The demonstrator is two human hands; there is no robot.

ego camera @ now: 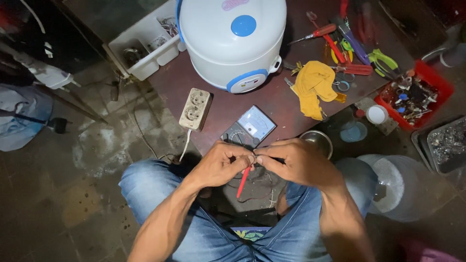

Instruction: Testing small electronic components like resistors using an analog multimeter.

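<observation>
Left hand (221, 164) and right hand (291, 162), fingertips pressed together, pinch a thin red plastic probe (244, 180) just below the grey rectangular analogue meter (249, 127) on the worktop (228, 109).

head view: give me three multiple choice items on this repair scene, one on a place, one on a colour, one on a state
1. Where is the analog meter?
A. on the table, just beyond the hands
B. on the floor
C. in the red tray

2. What colour is the cloth?
A. green
B. yellow
C. white

3. How are the left hand and right hand?
A. apart, resting on the knees
B. fingertips together, pinching a red probe
C. lifting the cooker

Answers: 1 A, it lies by the table's near edge; 2 B, plainly yellow; 3 B, the fingertips meet over the lap.
</observation>
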